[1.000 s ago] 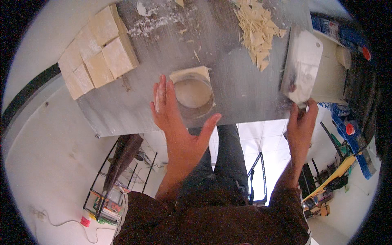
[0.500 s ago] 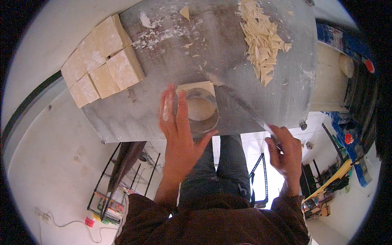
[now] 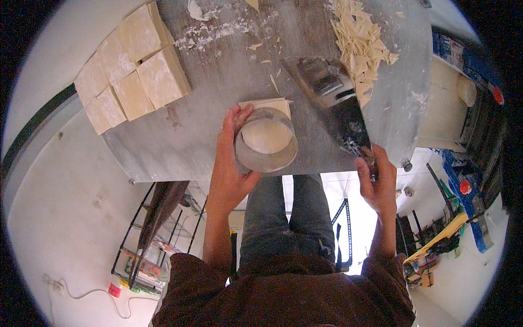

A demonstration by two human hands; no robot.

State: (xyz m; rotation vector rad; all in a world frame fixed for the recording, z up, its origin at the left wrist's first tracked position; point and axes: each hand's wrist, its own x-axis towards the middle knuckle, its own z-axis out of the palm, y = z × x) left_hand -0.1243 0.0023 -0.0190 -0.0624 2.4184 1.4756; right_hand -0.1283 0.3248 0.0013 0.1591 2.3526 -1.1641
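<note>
A round metal ring cutter (image 3: pixel 267 164) stands on a small stack of square dough sheets (image 3: pixel 281 103) by the table's near edge. My left hand (image 3: pixel 226 163) curls round the cutter's left side, thumb at its near rim. Pale dough shows inside the ring, and the stack's corners stick out past its far side. My right hand (image 3: pixel 381 180) grips the handle of a broad-bladed cleaver (image 3: pixel 343 111). Its shiny blade is turned face up above the table and reaches up and left, toward the dough scraps (image 3: pixel 359 49).
Stacks of floured square dough sheets (image 3: pixel 133 90) sit at the table's left. White flour (image 3: pixel 212 35) and loose dough slivers lie across the floured metal table (image 3: pixel 185 158). Below its near edge on the left is a black wire rack (image 3: pixel 147 234); blue packaging (image 3: pixel 468 191) is at the right.
The cleaver has turned from edge-on to showing its broad face, its blade swinging away from the dough stack. My left fingers have closed in round the cutter. The whole view has shifted slightly.
</note>
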